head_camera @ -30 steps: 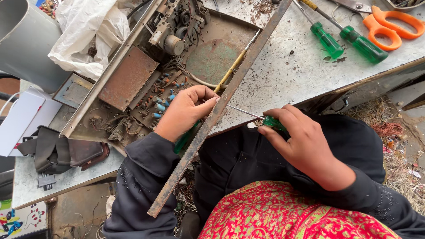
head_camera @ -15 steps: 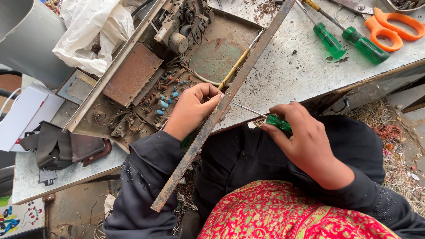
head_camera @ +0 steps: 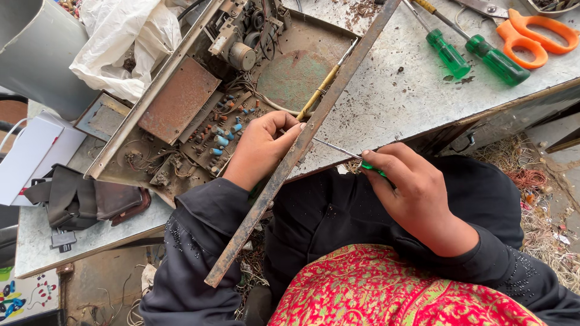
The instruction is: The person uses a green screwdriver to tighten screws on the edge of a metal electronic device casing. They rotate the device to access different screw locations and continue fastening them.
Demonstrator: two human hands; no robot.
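Rusty metal chassis lies open at the worktop's near edge. Left hand grips its side rail; right hand clenches a green-handled screwdriver, whose tip should stay square and steady.

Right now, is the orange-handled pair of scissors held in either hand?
No: the scissors lie on the table, apart from both hands.

A single head-worn camera looks steeply down, close over the person's lap; the workbench fills the upper frame, tilted diagonally.
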